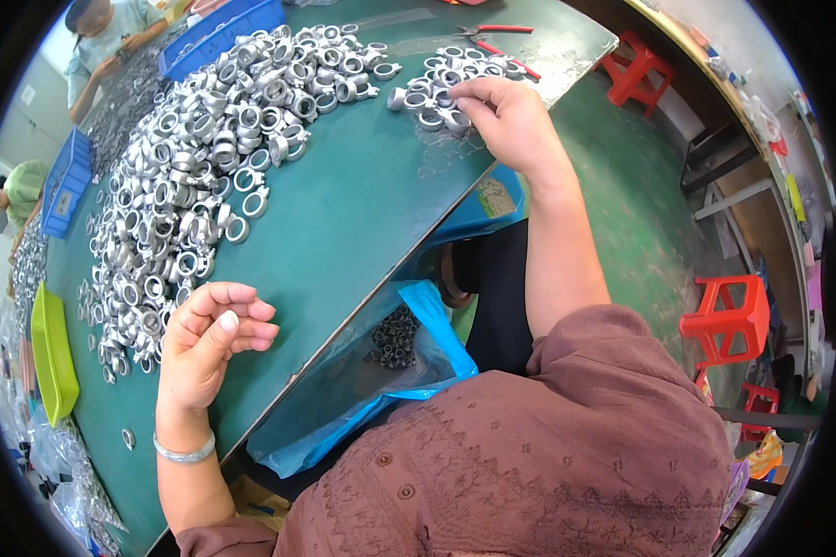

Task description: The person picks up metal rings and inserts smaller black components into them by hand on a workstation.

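A large heap of silver-grey metal rings with small side lugs [223, 130] spreads over the green table [344, 186]. My left hand [215, 339] hovers by the heap's near edge, fingers loosely bent and apart, with nothing visible in them. Over at the far right corner lies a smaller pile of the same rings [427, 119]. There my right hand [511, 121] reaches down, its thumb and forefinger pinched together at the pile's edge. Whatever sits between those fingertips is too small and covered to make out.
Red-handled pliers [497, 42] lie behind the small pile. Blue trays [223, 37] and a yellow-green tray [54, 357] line the far and left sides. A blue bag [437, 325] with dark parts hangs below the table edge. Red stools [729, 320] stand right; two people work opposite.
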The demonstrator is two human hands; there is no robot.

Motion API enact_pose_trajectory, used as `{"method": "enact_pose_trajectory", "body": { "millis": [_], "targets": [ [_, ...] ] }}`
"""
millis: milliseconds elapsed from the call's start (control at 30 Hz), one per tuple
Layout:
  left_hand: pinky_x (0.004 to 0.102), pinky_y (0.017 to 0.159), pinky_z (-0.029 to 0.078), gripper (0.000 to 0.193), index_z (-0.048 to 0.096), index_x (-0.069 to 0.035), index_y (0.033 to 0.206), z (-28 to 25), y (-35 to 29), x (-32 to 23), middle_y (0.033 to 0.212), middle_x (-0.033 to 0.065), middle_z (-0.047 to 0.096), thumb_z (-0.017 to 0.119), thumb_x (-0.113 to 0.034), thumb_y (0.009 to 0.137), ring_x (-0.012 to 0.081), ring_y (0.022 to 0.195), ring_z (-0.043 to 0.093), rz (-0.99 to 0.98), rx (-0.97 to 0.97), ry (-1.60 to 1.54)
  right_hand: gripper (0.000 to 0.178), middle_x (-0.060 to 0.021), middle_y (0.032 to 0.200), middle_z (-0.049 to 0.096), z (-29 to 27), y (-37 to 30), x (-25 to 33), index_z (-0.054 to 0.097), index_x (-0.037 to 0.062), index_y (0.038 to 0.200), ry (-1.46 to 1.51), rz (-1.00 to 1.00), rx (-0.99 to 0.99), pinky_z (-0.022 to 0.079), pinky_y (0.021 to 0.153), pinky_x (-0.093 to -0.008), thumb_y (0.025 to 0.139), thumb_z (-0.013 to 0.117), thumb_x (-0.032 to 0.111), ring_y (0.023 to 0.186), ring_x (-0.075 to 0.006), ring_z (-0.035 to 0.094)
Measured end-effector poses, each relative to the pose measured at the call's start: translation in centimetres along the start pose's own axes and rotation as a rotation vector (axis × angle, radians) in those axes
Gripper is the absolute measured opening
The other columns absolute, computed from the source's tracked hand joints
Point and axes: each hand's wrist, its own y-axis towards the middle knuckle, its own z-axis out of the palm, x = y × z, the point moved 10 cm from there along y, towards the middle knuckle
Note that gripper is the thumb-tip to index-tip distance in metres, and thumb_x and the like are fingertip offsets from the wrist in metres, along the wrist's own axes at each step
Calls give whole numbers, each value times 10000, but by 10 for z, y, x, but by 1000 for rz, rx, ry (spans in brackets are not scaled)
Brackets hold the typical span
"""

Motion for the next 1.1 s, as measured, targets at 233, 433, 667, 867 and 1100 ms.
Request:
{"method": "enact_pose_trajectory", "body": {
  "millis": [233, 433, 667, 867, 1100],
  "targets": [
    [312, 737, 529, 249, 494, 33, 1108, 2, -2, -1, 975, 152, 608, 497, -99, 896, 213, 833, 636, -5, -7, 32, 173, -44, 765, 641, -10, -1, 10, 653, 21, 966, 92, -38, -143, 444, 632, -219, 818, 570, 52, 677, -85, 554],
    [322, 758, 516, 239, 513, 28, 1098, 8, 0, 0, 973, 145, 605, 506, -81, 886, 213, 850, 622, -22, 17, 100, 150, -56, 807, 617, 35, 0, 73, 640, 11, 932, 191, -238, 46, 450, 647, -239, 801, 591, 65, 719, -114, 567],
    [287, 739, 507, 241, 524, 28, 1087, 6, -1, -1, 952, 118, 607, 531, -92, 879, 175, 832, 614, -22, 9, 152, 242, -101, 954, 557, 115, 3, 136, 607, 77, 1002, -159, -495, 272, 468, 747, -360, 761, 609, 91, 855, -276, 575],
    [288, 726, 513, 237, 525, 23, 1095, 11, 1, -1, 939, 118, 616, 520, -68, 876, 179, 825, 624, -1, 39, 213, 158, -80, 886, 540, 149, 15, 134, 615, 106, 917, -327, -582, 378, 462, 734, -369, 758, 614, 103, 864, -277, 564],
    [277, 704, 507, 243, 519, 6, 1103, -4, 0, -7, 925, 103, 610, 533, -87, 879, 171, 800, 614, 113, -82, 161, 130, -45, 854, 658, 136, 1, 133, 617, 6, 894, 603, -88, 618, 452, 651, -226, 795, 619, 90, 727, -66, 559]
  ]
}}
